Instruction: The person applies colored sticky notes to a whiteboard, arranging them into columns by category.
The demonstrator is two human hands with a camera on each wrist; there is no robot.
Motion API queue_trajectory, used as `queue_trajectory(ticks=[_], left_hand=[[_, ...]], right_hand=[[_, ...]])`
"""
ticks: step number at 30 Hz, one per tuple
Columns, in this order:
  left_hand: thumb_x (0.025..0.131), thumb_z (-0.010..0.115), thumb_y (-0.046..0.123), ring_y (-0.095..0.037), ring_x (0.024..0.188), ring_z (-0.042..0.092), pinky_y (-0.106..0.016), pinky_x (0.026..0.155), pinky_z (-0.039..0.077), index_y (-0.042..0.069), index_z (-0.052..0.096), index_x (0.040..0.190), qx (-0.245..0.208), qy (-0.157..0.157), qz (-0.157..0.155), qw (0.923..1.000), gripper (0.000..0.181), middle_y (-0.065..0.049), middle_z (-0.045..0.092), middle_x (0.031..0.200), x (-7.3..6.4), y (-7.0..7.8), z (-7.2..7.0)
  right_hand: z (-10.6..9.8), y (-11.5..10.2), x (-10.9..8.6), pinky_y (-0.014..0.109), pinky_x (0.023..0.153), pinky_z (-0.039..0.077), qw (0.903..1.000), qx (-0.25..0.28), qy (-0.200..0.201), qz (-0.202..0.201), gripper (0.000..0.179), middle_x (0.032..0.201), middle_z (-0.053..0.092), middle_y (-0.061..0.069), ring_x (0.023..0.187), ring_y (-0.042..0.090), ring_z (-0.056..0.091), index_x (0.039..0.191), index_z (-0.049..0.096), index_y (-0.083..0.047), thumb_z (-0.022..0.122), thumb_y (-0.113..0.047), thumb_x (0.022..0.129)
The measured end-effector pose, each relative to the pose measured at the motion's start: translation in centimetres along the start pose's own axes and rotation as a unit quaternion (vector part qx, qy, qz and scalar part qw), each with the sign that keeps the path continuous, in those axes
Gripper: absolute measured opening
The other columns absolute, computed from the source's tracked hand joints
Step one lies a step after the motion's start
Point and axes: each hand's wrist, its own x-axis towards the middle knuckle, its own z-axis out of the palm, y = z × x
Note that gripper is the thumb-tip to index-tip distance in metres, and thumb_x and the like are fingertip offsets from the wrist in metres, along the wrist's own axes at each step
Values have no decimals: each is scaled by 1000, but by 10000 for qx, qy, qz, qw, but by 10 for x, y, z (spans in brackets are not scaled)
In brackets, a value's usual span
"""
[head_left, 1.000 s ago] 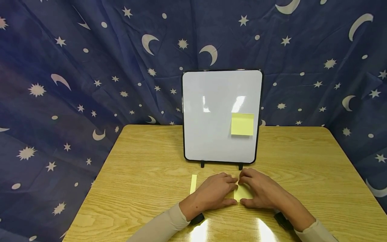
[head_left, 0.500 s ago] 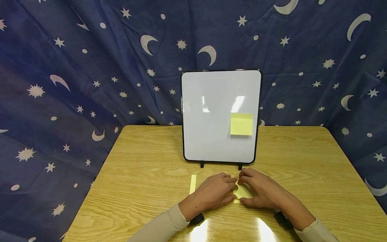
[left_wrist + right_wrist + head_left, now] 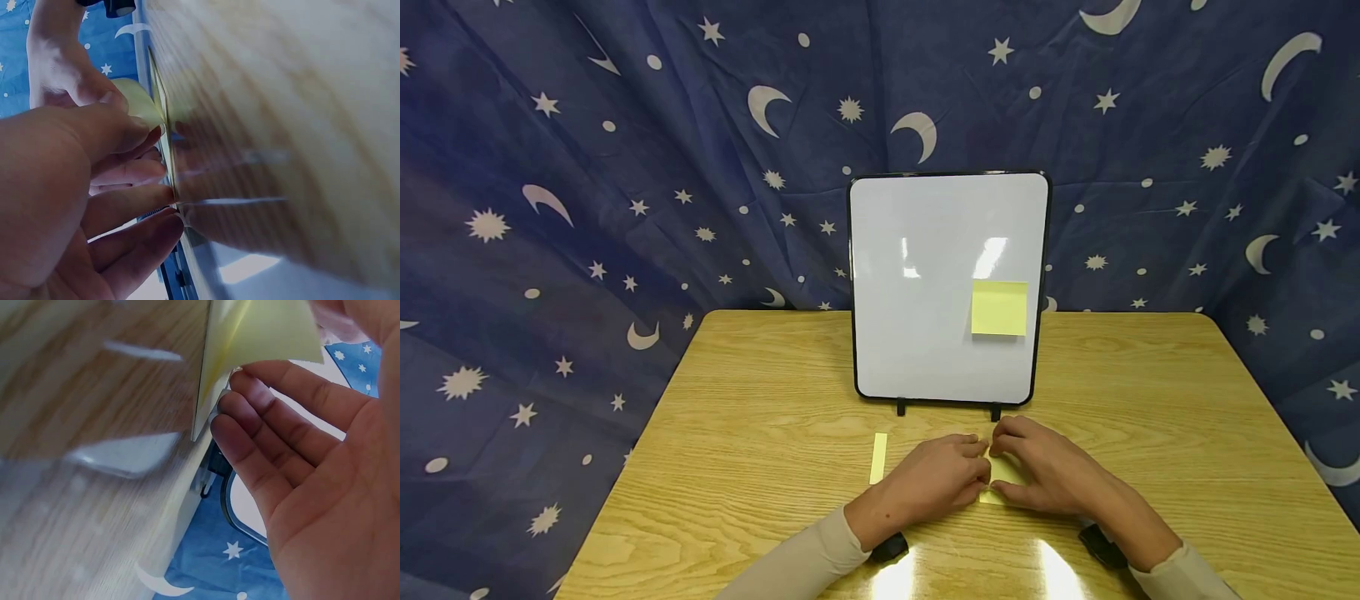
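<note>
A thin pad of yellow sticky notes (image 3: 992,498) lies on the table between the two hands. Its top sticky note (image 3: 275,337) bends up off the rest, most clearly in the right wrist view. My left hand (image 3: 936,477) pinches the lifted corner with thumb and index, while its other fingertips touch down at the pad's edge. From the other side, my right hand (image 3: 1048,467) spans the pad: its thumb tip is right at the raised sheet, and its loosely bent fingers rest along the far edge. The left hand covers part of the pad in the head view.
A framed whiteboard (image 3: 925,333) stands on small black feet behind the hands. One yellow sticky note (image 3: 999,308) is stuck on its right side. A narrow yellow strip (image 3: 878,457) lies left of my left hand. A starry blue curtain (image 3: 625,167) backs the wooden table (image 3: 1150,400).
The near edge of the top sticky note has risen from the pad, and more of the sheet below shows. My left fingertips have drawn together, and my right thumb has moved slightly up.
</note>
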Motion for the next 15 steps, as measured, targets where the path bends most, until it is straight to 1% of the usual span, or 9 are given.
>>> queue_trajectory(ticks=[4, 6, 10, 12, 15], left_hand=[[102, 71, 27, -16, 134, 63, -25, 118, 40, 25, 74, 91, 51, -64, -114, 9999, 12, 8, 76, 113, 1, 1, -1], [101, 72, 26, -16, 134, 63, -24, 117, 41, 26, 73, 88, 53, -101, -170, 9998, 13, 9, 76, 112, 1, 2, -1], [101, 72, 24, -15, 134, 62, -24, 116, 42, 26, 69, 83, 2, -141, -255, 9996, 18, 9, 76, 110, 2, 3, -2], [101, 72, 24, -15, 134, 63, -24, 115, 43, 26, 68, 82, -56, -145, -285, 9995, 20, 9, 76, 108, 2, 3, -2], [102, 72, 25, -14, 132, 64, -23, 115, 43, 25, 71, 85, -223, -144, -386, 9989, 17, 10, 75, 102, 2, 3, -2]], right_hand=[[0, -1, 0, 38, 86, 58, 10000, 43, -16, 26, 37, 113, 62, -3, 101, 12, 61, 105, 75, -13, 91, -39, 82], [0, -1, 0, 39, 86, 58, 10000, 66, -34, 45, 39, 114, 61, -3, 102, 12, 61, 105, 75, -13, 92, -40, 82], [-1, -1, -1, 39, 87, 58, 9999, 93, -88, 89, 41, 115, 61, -3, 103, 12, 61, 106, 75, -13, 93, -37, 80], [-1, -1, -1, 40, 87, 58, 9998, 105, -107, 99, 41, 115, 61, -3, 103, 13, 61, 106, 75, -12, 94, -36, 78], [0, -1, -1, 40, 88, 58, 9999, 97, -111, 91, 41, 115, 61, -3, 103, 13, 61, 106, 74, -12, 94, -33, 77]])
